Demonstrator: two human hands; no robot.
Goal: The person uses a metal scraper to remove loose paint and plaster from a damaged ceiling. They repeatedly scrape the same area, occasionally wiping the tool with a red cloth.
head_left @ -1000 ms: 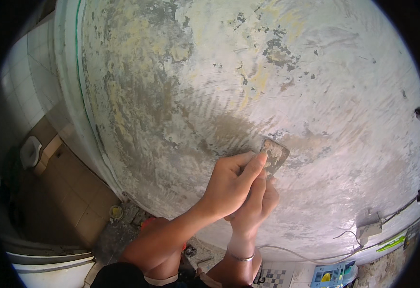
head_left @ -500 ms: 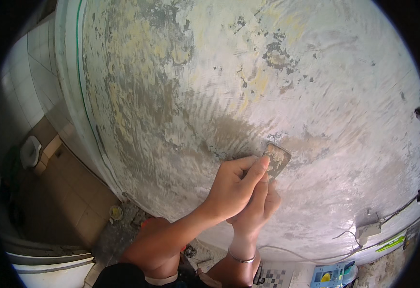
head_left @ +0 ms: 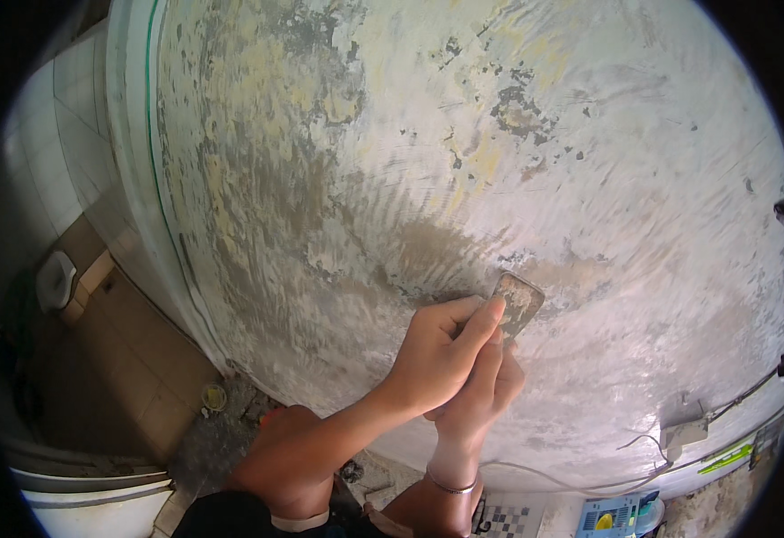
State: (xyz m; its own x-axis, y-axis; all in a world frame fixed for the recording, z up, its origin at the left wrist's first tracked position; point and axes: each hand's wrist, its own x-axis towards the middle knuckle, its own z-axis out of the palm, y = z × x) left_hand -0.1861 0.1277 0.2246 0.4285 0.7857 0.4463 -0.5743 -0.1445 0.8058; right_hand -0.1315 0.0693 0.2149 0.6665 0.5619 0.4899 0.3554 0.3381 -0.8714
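A scraper [head_left: 520, 303] with a flat, rectangular, plaster-smeared blade is pressed against or held very near the patchy wall [head_left: 607, 206]; its handle is hidden in my grip. My left hand [head_left: 441, 354] is closed around it, thumb lying along the base of the blade. Behind and below, my right hand [head_left: 484, 386] is also closed, its fingers partly covered by the left. A bracelet [head_left: 450, 487] circles the right wrist. Around the blade the wall shows worn white, yellow and grey paint with brownish bare patches.
At lower right, an electrical box [head_left: 684, 434] with loose wires sits on the wall, and a cable [head_left: 535, 480] runs along its base. A blue package [head_left: 607, 517] lies below. To the left, a doorframe [head_left: 132, 134] borders a tiled room with a white basin-like fixture [head_left: 56, 282].
The blade and both hands have shifted down very slightly against the wall. The grip looks the same.
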